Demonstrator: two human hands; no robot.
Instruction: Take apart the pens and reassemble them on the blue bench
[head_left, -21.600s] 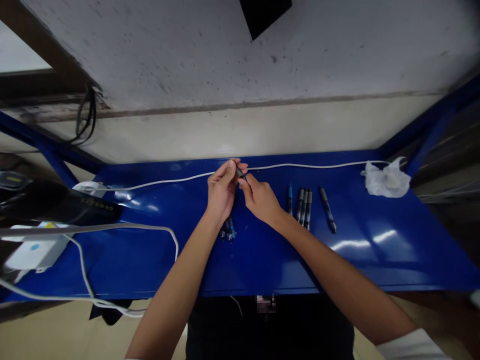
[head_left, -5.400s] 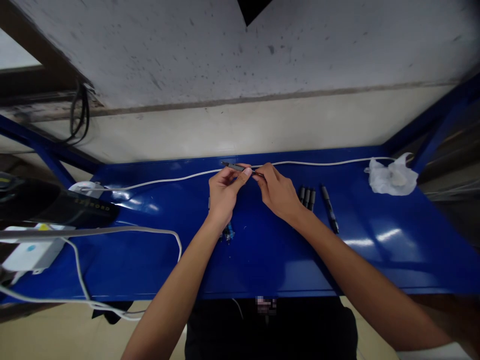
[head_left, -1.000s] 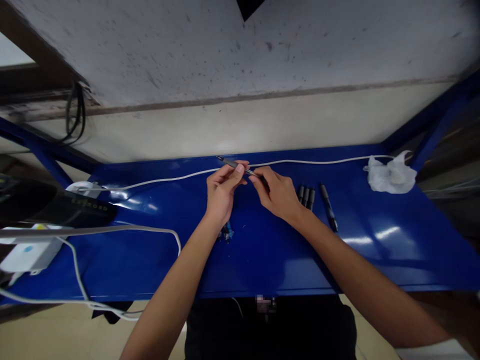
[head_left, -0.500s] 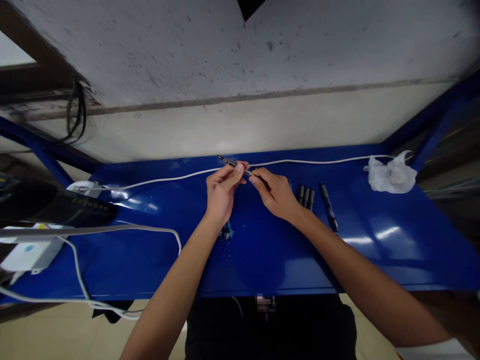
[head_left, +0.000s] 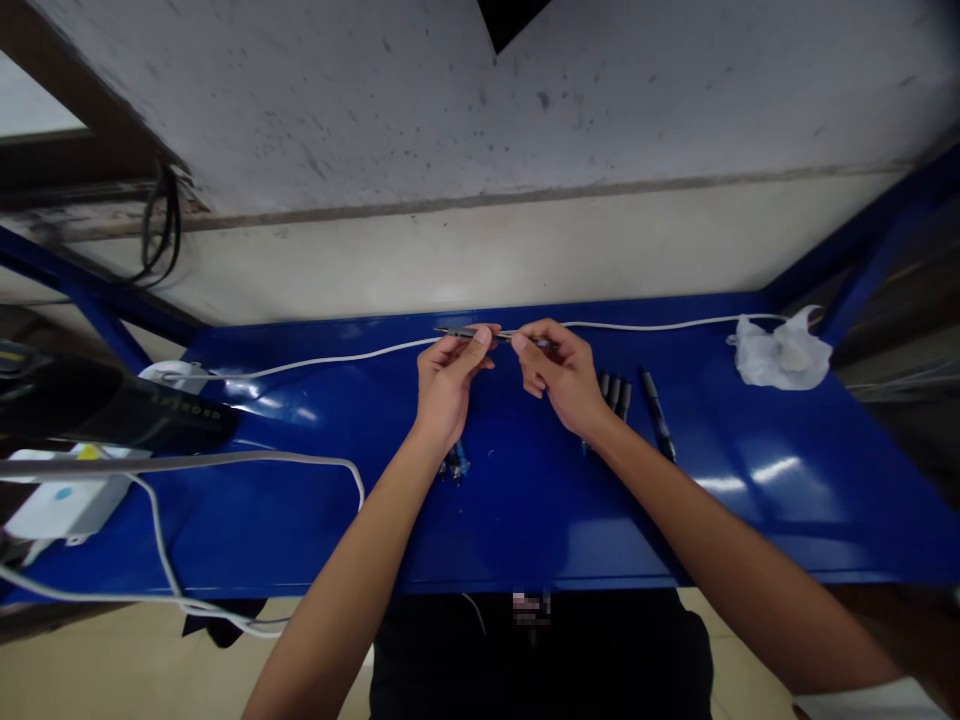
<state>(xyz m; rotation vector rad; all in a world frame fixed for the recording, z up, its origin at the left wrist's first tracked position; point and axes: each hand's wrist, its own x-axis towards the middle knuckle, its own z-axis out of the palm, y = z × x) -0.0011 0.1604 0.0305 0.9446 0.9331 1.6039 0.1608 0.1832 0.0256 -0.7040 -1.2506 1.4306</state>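
Observation:
My left hand (head_left: pixel 448 385) pinches the dark front section of a pen (head_left: pixel 457 332), its tip pointing left. Fingers and thumb of my right hand (head_left: pixel 562 375) are closed on the pen's rear barrel, mostly hidden by them. In the gap between the hands shows a thin refill (head_left: pixel 505 338). Several dark pens (head_left: pixel 615 390) lie side by side beyond my right wrist, partly covered by it. A single pen (head_left: pixel 658 412) rests to their right. Under my left wrist, the ends of more pens or pen parts (head_left: pixel 455 464), some blue, stick out.
Everything lies on a blue metal table (head_left: pixel 750 540) against the wall. A white cable (head_left: pixel 337 357) runs along its back. A crumpled white plastic bag (head_left: pixel 781 352) sits at the right. A black cylindrical object (head_left: pixel 165 412) and a white adapter (head_left: pixel 64 505) are at the left.
My right hand has moved right, away from my left, widening the gap and exposing more of the refill. The pen has turned from slanted to nearly level.

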